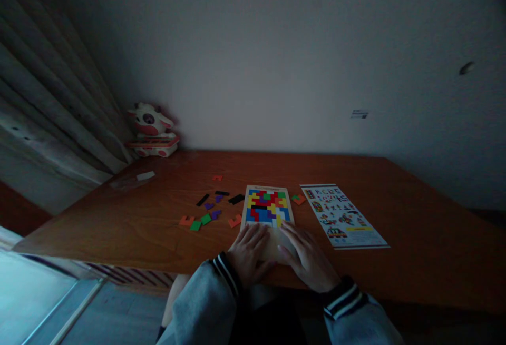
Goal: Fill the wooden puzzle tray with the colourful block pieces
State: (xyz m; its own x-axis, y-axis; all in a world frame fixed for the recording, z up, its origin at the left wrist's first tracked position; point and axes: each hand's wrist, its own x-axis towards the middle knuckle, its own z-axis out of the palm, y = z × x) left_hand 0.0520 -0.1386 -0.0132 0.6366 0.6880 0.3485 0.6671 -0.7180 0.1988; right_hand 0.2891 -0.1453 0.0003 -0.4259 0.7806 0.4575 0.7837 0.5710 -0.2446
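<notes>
A wooden block-puzzle board lies flat on the table, its upper part filled with coloured pieces and its lower part bare wood. My left hand rests flat over the board's lower left side, fingers stretched out and palm down. On the lower right side lies my right hand, its fingers extended and apart, with the fingertips by the white and yellow pieces along the bottom of the filled area. I see nothing held in either hand. What is under the palms is hidden.
Loose green pieces, purple pieces, black pieces and orange pieces lie left of the board. An orange and green pair sits to its right, beside a printed pattern sheet. A cow figure stands at the back left.
</notes>
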